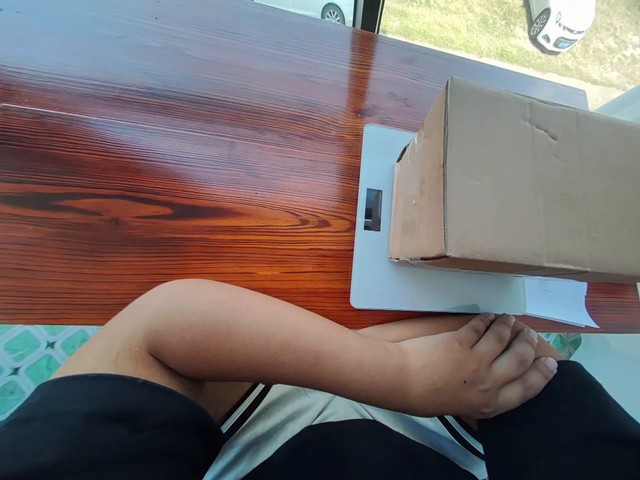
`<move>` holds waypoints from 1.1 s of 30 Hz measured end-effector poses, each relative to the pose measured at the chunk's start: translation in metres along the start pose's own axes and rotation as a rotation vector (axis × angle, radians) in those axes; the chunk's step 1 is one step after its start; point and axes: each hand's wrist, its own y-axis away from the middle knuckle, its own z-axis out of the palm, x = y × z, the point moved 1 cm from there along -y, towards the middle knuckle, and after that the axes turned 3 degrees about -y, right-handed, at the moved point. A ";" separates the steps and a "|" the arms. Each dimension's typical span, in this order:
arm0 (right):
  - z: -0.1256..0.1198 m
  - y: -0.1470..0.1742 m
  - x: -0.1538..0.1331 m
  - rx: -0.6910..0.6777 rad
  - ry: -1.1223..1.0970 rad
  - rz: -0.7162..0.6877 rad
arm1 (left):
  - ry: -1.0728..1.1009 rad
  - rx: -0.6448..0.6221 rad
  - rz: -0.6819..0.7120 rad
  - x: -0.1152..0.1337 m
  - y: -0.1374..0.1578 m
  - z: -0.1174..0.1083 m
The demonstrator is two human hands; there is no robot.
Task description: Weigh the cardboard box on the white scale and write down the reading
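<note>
The cardboard box [540,180] rests on a white scale [425,287] on the surface [200,167], beyond the left hand [465,373], long axis running left-right. That grip is empty, fingers draped loosely over the right arm [425,327]; the right hand is hidden, its grip untellable. Only the scale's near strip and some paper [557,300] intervene.

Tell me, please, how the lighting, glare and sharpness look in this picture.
In the head view, the sunlit grass is bright and the wooden table carries a pale sheen; head view again, the window post leaves a dark reflection there; also head view, the left hand and cardboard box look fairly sharp.
</note>
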 end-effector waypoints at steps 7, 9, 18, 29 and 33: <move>-0.002 0.001 0.003 -0.018 -0.010 -0.001 | -0.004 -0.037 0.016 0.001 -0.001 0.001; -0.003 0.001 0.003 -0.041 -0.023 0.003 | -0.004 -0.025 0.008 0.001 -0.001 0.001; 0.000 0.001 0.003 0.013 0.008 -0.011 | 0.014 -0.043 0.029 -0.002 -0.001 -0.001; -0.002 0.002 0.006 -0.049 -0.021 -0.002 | 0.016 -0.030 0.025 -0.001 0.000 0.000; 0.005 0.002 0.005 0.046 -0.008 0.025 | 0.009 0.002 0.002 0.000 0.000 0.001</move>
